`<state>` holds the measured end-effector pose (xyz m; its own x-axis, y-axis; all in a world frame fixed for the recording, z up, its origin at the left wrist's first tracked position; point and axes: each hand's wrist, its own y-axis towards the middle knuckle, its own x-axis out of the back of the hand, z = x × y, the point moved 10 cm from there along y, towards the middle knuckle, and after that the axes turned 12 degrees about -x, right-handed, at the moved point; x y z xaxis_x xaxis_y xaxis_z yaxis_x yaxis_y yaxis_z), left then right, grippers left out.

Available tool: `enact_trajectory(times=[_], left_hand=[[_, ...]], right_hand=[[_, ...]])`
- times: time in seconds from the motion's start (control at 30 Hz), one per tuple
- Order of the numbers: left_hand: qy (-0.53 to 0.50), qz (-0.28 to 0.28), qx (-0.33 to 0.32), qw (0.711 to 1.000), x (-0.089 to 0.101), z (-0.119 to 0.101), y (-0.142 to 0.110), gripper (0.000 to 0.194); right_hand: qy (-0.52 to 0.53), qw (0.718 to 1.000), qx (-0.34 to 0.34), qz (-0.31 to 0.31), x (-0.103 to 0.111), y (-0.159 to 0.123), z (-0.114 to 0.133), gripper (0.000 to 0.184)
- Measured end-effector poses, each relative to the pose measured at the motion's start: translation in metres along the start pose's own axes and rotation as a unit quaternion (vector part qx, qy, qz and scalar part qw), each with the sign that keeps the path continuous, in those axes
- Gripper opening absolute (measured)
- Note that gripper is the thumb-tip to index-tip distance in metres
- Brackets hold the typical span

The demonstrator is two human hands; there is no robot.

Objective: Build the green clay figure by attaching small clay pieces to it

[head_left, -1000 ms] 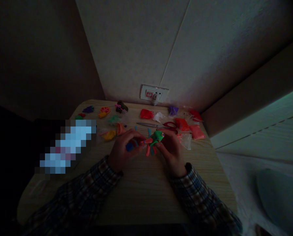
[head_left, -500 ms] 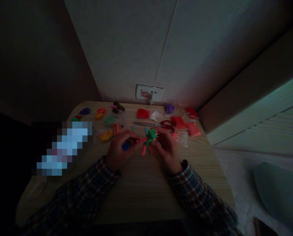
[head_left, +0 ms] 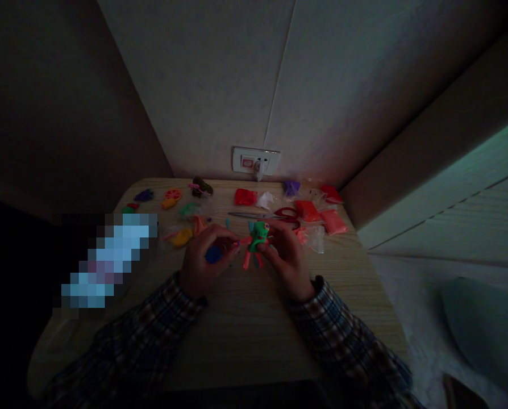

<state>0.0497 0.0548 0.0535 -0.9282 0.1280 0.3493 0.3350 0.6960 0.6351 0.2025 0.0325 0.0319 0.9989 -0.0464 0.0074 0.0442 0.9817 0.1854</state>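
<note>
Between my hands, above the table, is a small clay figure [head_left: 259, 234] with a green head and body and pinkish-red limbs. My right hand [head_left: 288, 258] is closed on its right side, thumb in front and fingers behind. With thumb and fingertips my left hand [head_left: 209, 258] pinches the end of the pinkish-red arm on the figure's left. A tiny dark bluish bit shows at that pinch, too small to make out. A blue lump of clay [head_left: 213, 254] lies on the table, seen through the gap of my left hand.
Red-handled scissors [head_left: 286, 215] lie behind the figure. Bags of red clay [head_left: 246, 197], orange-red clay [head_left: 307, 210] and pink clay [head_left: 334, 221] are at the back and right. A yellow piece [head_left: 181, 237] is left. A pixelated bright patch [head_left: 113, 255] covers the left edge. A wall socket [head_left: 256, 161] is behind.
The figure has turned slightly, so its face markings show more toward me. Both hands keep their hold. The whole view has shifted a little.
</note>
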Motion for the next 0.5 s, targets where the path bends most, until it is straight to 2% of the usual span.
enact_trajectory(times=[0.5], left_hand=[[0.094, 0.004, -0.052, 0.994, 0.006, -0.015, 0.004, 0.005]], right_hand=[[0.020, 1.000, -0.008, 0.008, -0.001, 0.000, -0.002, 0.032]])
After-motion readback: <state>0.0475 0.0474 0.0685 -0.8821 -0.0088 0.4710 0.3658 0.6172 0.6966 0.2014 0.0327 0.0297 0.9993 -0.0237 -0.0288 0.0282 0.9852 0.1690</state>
